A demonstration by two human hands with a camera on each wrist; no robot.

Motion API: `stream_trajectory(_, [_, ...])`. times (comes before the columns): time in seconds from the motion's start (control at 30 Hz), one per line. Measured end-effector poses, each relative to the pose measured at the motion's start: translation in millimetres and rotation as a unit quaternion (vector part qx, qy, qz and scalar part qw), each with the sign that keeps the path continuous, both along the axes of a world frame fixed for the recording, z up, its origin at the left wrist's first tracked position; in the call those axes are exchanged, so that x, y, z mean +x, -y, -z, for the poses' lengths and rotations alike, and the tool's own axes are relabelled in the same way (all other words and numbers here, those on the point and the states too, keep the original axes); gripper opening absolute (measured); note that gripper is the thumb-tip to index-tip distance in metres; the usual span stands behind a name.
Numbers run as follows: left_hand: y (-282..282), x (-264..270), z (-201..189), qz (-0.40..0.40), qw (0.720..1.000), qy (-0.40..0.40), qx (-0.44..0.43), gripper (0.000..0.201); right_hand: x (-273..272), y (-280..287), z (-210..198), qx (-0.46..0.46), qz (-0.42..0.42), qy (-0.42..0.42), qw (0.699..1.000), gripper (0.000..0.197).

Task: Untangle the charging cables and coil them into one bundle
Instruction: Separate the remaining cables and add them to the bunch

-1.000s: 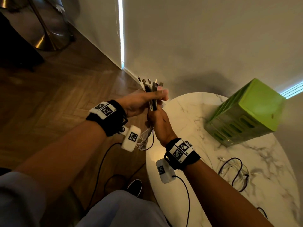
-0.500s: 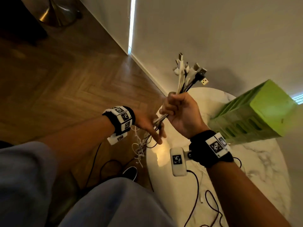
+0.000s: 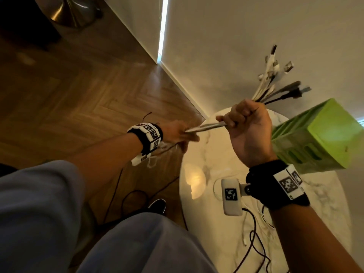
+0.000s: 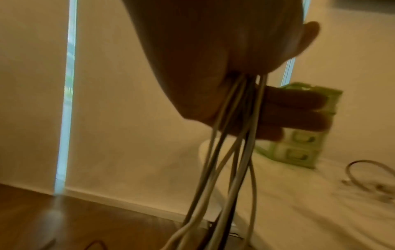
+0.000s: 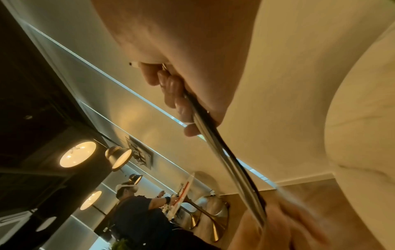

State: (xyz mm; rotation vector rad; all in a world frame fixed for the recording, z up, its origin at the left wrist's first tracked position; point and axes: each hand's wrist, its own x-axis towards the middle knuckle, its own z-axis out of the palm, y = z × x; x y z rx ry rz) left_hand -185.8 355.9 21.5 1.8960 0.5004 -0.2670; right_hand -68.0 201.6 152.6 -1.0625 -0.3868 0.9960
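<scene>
Above table edge: right hand fisted round the charging cables, plug ends fanning up past the knuckles toward the wall.
Left hand: left hand motion-blurred in the head view; fingers curl round the strands in the left wrist view, grip looks loose.
Cables between hands: pulled into a near-straight line; the rest hangs below the left hand, lower ends cut off by the frame.
Hard to read: plug types blurred; strand count unclear; right wrist view shows only fingertips on the strands.
Table: marble table, loose cables on it, partly behind the right forearm.
Green crate: tipped on the table, right of the fist.
Since earlier frame: right hand higher and further right, hands wider apart, longer stretch of cable between them.
</scene>
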Motion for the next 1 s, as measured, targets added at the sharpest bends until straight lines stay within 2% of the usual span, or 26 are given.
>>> stream_trajectory(0.07, [11.2,-1.4,6.7,0.082,0.995,-0.053,-0.004,0.043,6.0,1.5,4.3,-0.034,0.001,0.012,0.999,0.029])
stream_trajectory(0.13, [22.8,-1.5,11.2,0.116,0.99,-0.078,0.03,0.044,7.7,5.9,11.5,-0.059,-0.004,0.024,0.998,0.03])
stream_trajectory(0.23, [34.6,-7.3,4.4,0.158,0.979,-0.065,0.106,0.053,6.5,17.0,18.7,-0.081,-0.02,0.055,0.995,0.031])
stream_trajectory(0.3, [36.8,-7.9,2.4,0.167,0.982,-0.05,0.08,0.067,7.6,26.8,18.9,-0.09,-0.034,0.081,0.992,0.034])
stream_trajectory(0.43, [45.1,2.4,-17.2,0.131,0.985,0.09,-0.066,0.101,14.2,47.9,15.7,-0.103,-0.082,0.103,0.986,0.029])
stream_trajectory(0.5, [55.0,14.9,-35.0,0.154,0.972,0.16,-0.073,0.112,14.0,59.5,15.5,-0.12,-0.112,0.124,0.979,0.029])
stream_trajectory(0.57, [67.6,33.0,-54.5,0.184,0.958,0.211,-0.062,0.108,11.6,71.3,17.4,-0.15,-0.145,0.151,0.966,0.027])
stream_trajectory(0.6, [75.6,44.5,-66.0,0.195,0.953,0.221,-0.068,0.101,11.0,78.2,19.4,-0.162,-0.157,0.158,0.961,0.018])
stream_trajectory(0.67, [87.5,63.0,-81.0,0.207,0.949,0.219,-0.093,0.069,11.0,91.2,26.4,-0.177,-0.182,0.17,0.952,0.01])
stream_trajectory(0.73, [98.7,75.4,-92.3,0.213,0.949,0.21,-0.102,0.032,8.9,102.4,35.0,-0.188,-0.186,0.17,0.949,0.014])
stream_trajectory(0.77, [107.1,80.5,-96.7,0.221,0.949,0.202,-0.094,0.027,6.4,109.3,38.6,-0.182,-0.16,0.164,0.956,0.015])
stream_trajectory(0.83, [122.1,83.9,-101.3,0.253,0.95,0.173,-0.059,0.031,1.2,121.2,47.4,-0.158,-0.083,0.15,0.972,0.016])
stream_trajectory(0.9, [132.2,84.5,-102.3,0.299,0.943,0.146,-0.033,0.037,-2.6,128.8,65.4,-0.163,-0.052,0.146,0.974,0.024])
stream_trajectory(0.93, [138.5,87.1,-103.6,0.328,0.935,0.127,-0.03,0.039,-4.2,133.2,76.1,-0.192,-0.067,0.173,0.964,0.027])
stream_trajectory(1.0, [146.1,91.6,-107.5,0.378,0.921,0.088,-0.032,0.042,-7.0,133.7,104.8,-0.28,-0.135,0.275,0.91,0.03])
